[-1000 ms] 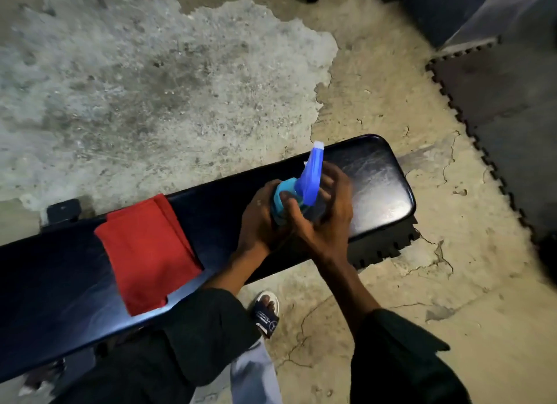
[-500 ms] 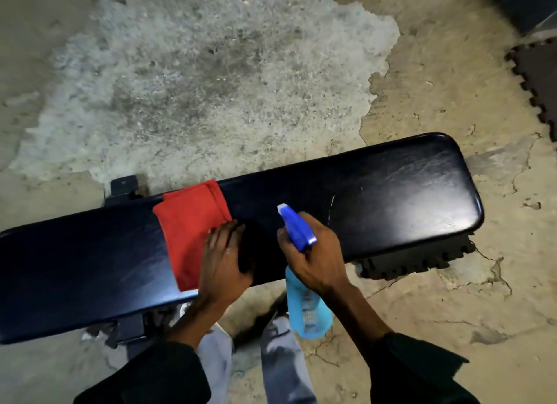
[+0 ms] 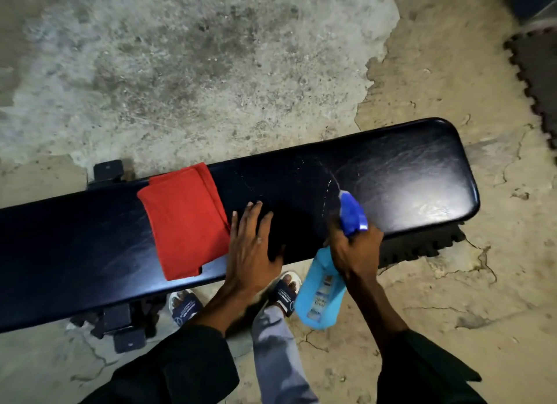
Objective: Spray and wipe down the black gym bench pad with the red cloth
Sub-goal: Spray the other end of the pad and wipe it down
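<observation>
Bench pad point(image 3: 391, 174) | right hand point(image 3: 355, 250) grips spray bottle point(image 3: 322, 295) | left hand point(image 3: 253, 247) flat

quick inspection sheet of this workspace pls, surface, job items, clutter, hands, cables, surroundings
surface: black bench pad, glossy, fine spray droplets arcing across its middle
job's things: red cloth lies folded on the pad, not held; blue spray bottle with its nozzle aimed at the pad
clutter: nothing seen on the pad besides the cloth
grippers: left hand rests flat on the pad, beside the cloth; right hand grips the bottle's neck
cables: nothing seen
surroundings: cracked, patchy concrete floor; interlocking floor mat at the right edge; sandalled feet under the bench
</observation>
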